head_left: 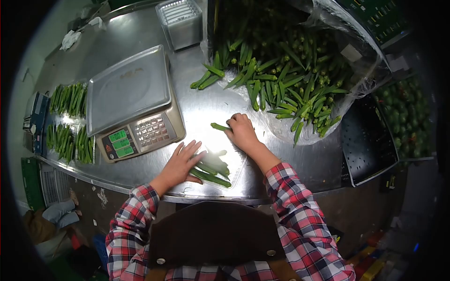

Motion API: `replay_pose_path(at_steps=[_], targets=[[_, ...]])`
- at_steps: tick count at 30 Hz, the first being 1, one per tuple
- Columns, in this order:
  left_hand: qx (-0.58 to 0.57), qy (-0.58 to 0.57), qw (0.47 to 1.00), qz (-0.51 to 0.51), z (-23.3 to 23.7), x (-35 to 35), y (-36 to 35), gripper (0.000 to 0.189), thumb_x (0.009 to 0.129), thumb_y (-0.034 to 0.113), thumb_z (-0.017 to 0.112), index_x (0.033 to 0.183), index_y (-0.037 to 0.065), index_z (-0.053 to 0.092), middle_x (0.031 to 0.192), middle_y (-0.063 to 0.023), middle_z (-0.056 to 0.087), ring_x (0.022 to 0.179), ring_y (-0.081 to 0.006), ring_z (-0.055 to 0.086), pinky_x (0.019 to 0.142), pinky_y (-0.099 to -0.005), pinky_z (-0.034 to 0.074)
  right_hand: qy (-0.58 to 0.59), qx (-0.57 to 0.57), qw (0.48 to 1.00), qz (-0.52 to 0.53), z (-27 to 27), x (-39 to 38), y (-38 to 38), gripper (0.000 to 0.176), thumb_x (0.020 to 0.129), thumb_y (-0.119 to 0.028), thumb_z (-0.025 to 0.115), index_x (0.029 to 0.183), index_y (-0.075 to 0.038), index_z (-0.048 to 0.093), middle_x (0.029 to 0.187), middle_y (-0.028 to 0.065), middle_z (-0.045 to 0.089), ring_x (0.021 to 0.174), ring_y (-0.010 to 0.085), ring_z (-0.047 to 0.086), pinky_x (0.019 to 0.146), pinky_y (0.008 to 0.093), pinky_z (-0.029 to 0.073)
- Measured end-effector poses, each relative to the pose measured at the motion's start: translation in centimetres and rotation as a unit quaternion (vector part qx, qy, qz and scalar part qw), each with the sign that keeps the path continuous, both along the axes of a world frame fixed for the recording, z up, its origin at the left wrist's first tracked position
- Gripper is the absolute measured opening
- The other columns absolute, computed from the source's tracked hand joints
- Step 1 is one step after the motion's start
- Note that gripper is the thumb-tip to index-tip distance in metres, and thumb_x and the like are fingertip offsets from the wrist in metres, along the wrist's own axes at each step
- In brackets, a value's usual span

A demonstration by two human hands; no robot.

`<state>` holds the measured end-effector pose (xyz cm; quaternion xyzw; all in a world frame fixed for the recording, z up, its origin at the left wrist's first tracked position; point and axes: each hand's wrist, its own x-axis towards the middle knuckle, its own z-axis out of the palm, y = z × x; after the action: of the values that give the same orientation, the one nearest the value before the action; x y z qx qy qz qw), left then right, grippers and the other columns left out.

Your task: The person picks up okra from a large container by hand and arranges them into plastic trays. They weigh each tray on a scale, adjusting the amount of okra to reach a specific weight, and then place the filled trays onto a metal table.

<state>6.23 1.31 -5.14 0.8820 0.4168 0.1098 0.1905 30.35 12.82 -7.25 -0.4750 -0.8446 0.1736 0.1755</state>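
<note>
Green okra pods (210,177) lie in a clear plastic tray (240,169) near the front edge of the metal table. My left hand (180,164) rests at the tray's left side with its fingers spread, touching or just over the pods; nothing is gripped in it. To the right and further back, my right hand (243,133) has its fingers closed on a single okra pod (219,127), whose end sticks out to the left. Behind that hand, a large heap of okra (286,84) spills out of a clear plastic bag (361,86).
A scale (129,91) with a lit display stands left of centre. Filled okra trays (68,100) lie at the far left. Stacked clear trays (180,23) are at the back. A black crate (368,140) is at the right; a person's legs (63,213) show lower left.
</note>
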Motion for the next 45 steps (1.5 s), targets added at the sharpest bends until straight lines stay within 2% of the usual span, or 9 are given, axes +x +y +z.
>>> replay_pose_path(at_steps=[7, 12, 16, 17, 21, 26, 32, 38, 45], targets=[[0.04, -0.094, 0.994, 0.041, 1.1, -2.9, -1.4, 0.053, 0.058, 0.028, 0.078, 0.102, 0.007, 0.056, 0.1, -0.011, 0.051, 0.097, -0.0307, 0.047, 0.084, -0.043, 0.04, -0.045, 0.015, 0.998, -0.039, 0.7, 1.1, -1.4, 0.015, 0.07, -0.007, 0.063, 0.082, 0.001, 0.057, 0.089, 0.0149, 0.055, 0.085, 0.0302, 0.052, 0.076, 0.0375, 0.043], [-0.025, -0.093, 0.994, 0.052, -0.3, -2.1, -1.5, 0.024, 0.066, 0.019, 0.073, 0.083, 0.007, 0.063, 0.09, -0.0061, 0.054, 0.088, -0.0259, 0.049, 0.081, -0.0379, 0.038, 0.235, -0.219, 0.934, -0.157, 3.2, 2.8, -5.5, 0.017, 0.08, -0.013, 0.064, 0.09, -0.001, 0.058, 0.077, 0.0037, 0.061, 0.071, 0.0096, 0.054, 0.066, 0.0244, 0.044], [-0.043, -0.114, 0.991, 0.051, -1.4, -1.9, -0.8, 0.015, 0.069, 0.017, 0.069, 0.078, 0.007, 0.063, 0.084, -0.0058, 0.055, 0.086, -0.0256, 0.049, 0.079, -0.0371, 0.038, 0.253, -0.236, 0.922, -0.173, 2.7, 3.8, -8.3, 0.017, 0.081, -0.011, 0.062, 0.094, -0.001, 0.058, 0.078, 0.0027, 0.06, 0.073, 0.0093, 0.054, 0.068, 0.0241, 0.044], [-0.042, -0.119, 0.991, 0.044, -1.5, -1.8, -0.6, 0.013, 0.07, 0.016, 0.068, 0.078, 0.008, 0.062, 0.083, -0.0063, 0.055, 0.086, -0.0258, 0.049, 0.078, -0.0372, 0.038, 0.249, -0.243, 0.925, -0.153, 3.4, 3.1, -8.8, 0.019, 0.078, -0.019, 0.063, 0.089, -0.004, 0.059, 0.086, 0.0126, 0.061, 0.078, 0.0251, 0.06, 0.072, 0.0339, 0.047], [-0.021, -0.12, 0.99, 0.068, -1.7, -1.5, -0.3, 0.012, 0.071, 0.015, 0.066, 0.079, 0.006, 0.061, 0.083, -0.0075, 0.055, 0.083, -0.0271, 0.049, 0.076, -0.0382, 0.038, 0.182, -0.057, 0.981, 0.027, 4.1, -0.4, -9.5, 0.019, 0.076, -0.015, 0.066, 0.086, -0.002, 0.057, 0.086, 0.0126, 0.055, 0.082, 0.0281, 0.054, 0.074, 0.0352, 0.045], [-0.004, -0.156, 0.978, 0.139, 1.5, -2.0, -2.1, 0.013, 0.072, 0.011, 0.065, 0.081, 0.004, 0.059, 0.081, -0.0093, 0.055, 0.078, -0.0301, 0.049, 0.072, -0.0396, 0.039, 0.186, -0.001, 0.952, -0.242, 1.0, 2.6, -0.3, 0.031, 0.073, -0.02, 0.069, 0.093, -0.001, 0.055, 0.091, 0.0158, 0.055, 0.084, 0.03, 0.053, 0.075, 0.0386, 0.044], [-0.365, 0.018, 0.929, 0.053, 5.0, -8.5, -14.2, 0.022, 0.083, 0.009, 0.058, 0.102, -0.001, 0.054, 0.099, -0.0136, 0.057, 0.095, -0.0295, 0.054, 0.082, -0.0373, 0.042, -0.06, 0.05, 0.951, -0.3, 0.2, 3.9, 8.3, 0.046, 0.069, -0.026, 0.072, 0.096, 0.003, 0.048, 0.095, 0.0217, 0.054, 0.082, 0.037, 0.057, 0.071, 0.0422, 0.047], [-0.576, -0.13, 0.733, 0.336, 7.8, -13.5, -14.0, 0.035, 0.085, 0.015, 0.057, 0.116, 0.001, 0.051, 0.114, -0.0166, 0.055, 0.106, -0.0262, 0.054, 0.088, -0.0357, 0.043, -0.081, -0.013, 0.966, -0.246, -1.2, 5.7, 8.7, 0.042, 0.067, -0.018, 0.068, 0.096, 0.002, 0.046, 0.096, 0.0223, 0.053, 0.086, 0.0389, 0.055, 0.075, 0.0446, 0.046], [-0.303, -0.123, 0.934, 0.145, 9.0, -2.0, 1.9, 0.04, 0.084, 0.018, 0.059, 0.119, 0.003, 0.049, 0.107, -0.0189, 0.057, 0.1, -0.0301, 0.055, 0.084, -0.0362, 0.045, -0.133, 0.094, 0.986, 0.026, 4.6, 1.1, 10.4, 0.03, 0.075, -0.013, 0.056, 0.102, -0.002, 0.051, 0.106, 0.0149, 0.052, 0.103, 0.03, 0.048, 0.09, 0.0387, 0.038]])
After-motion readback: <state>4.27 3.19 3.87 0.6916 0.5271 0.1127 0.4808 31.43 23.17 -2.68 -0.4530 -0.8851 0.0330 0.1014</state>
